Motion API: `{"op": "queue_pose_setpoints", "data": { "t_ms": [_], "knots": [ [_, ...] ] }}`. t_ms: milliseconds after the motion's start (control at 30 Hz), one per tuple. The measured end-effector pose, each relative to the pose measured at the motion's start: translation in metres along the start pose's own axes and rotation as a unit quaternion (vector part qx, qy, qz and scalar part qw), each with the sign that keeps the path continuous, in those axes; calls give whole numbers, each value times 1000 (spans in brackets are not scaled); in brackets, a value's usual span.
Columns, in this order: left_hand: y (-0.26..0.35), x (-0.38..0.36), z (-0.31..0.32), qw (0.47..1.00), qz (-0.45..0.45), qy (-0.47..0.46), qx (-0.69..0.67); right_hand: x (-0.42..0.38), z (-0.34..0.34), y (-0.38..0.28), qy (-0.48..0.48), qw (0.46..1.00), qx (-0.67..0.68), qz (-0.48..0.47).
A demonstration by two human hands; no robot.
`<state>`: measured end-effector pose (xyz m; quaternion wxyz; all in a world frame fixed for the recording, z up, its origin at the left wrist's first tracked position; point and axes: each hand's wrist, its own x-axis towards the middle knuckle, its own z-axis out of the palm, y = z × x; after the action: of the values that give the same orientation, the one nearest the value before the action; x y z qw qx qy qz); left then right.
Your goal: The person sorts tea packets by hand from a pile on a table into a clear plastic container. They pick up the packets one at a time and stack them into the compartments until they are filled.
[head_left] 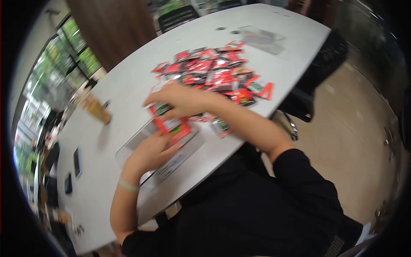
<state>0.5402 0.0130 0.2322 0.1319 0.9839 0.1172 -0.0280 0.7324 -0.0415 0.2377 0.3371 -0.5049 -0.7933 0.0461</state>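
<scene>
A heap of small red packets [216, 73] with green and white labels lies on the white table [128, 85]. My right hand [180, 99] reaches across from the right and pinches a red packet [162, 110] at the near edge of the heap. My left hand [150, 153], with a pale green wristband, holds a short stack of red packets [176, 128] over a clear plastic box [167, 165] that sits on the table in front of me. The picture is blurred by motion.
A brown bottle-like object [96, 109] stands to the left. Two dark phones [77, 162] lie near the left edge. A clear plastic bag [263, 39] lies at the far side. Black chairs [321, 64] stand around the table, over tiled floor to the right.
</scene>
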Motion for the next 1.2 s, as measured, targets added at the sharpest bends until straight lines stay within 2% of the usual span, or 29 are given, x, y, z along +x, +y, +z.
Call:
{"op": "queue_pose_setpoints", "data": {
  "t_ms": [33,100,167,233,300,400,433,500,733,800,833,933,1033,1200],
  "knots": [
    [-1,0,0,1000,0,2,-14,1,6,7,16,998,-51,-36],
    [-3,1,2,999,-1,1,-35,0,4,4,-21,999,-30,-32],
    [-5,1,5,999,-20,1,-43,-3,5,3,-91,995,-40,20],
    [-5,1,5,999,17,0,-45,-6,7,-1,-95,995,-25,14],
    [-2,1,2,999,1,-12,-43,-6,9,-2,-98,995,-15,14],
    [0,1,-2,998,-16,-42,-39,-5,9,-6,-134,986,-7,97],
    [0,2,-2,998,-23,-57,-35,-4,10,-3,-138,986,-6,95],
    [-2,2,0,997,-22,-53,-45,-4,12,2,-137,987,-49,73],
    [-2,-1,0,998,-16,-28,-57,-6,8,6,-129,990,-36,35],
    [-2,0,-1,998,-3,-30,-53,-8,4,8,-148,987,-40,-39],
    [-2,0,-1,998,-3,-28,-48,-10,2,6,-145,988,-46,-28],
    [-3,2,0,998,3,-32,-45,-7,-2,-17,-205,971,-78,99],
    [-4,2,0,998,26,-35,-50,-6,4,-22,-180,966,-137,129],
    [-4,3,2,995,53,-21,-78,-8,9,-29,-144,961,-202,123]
  ]
}}
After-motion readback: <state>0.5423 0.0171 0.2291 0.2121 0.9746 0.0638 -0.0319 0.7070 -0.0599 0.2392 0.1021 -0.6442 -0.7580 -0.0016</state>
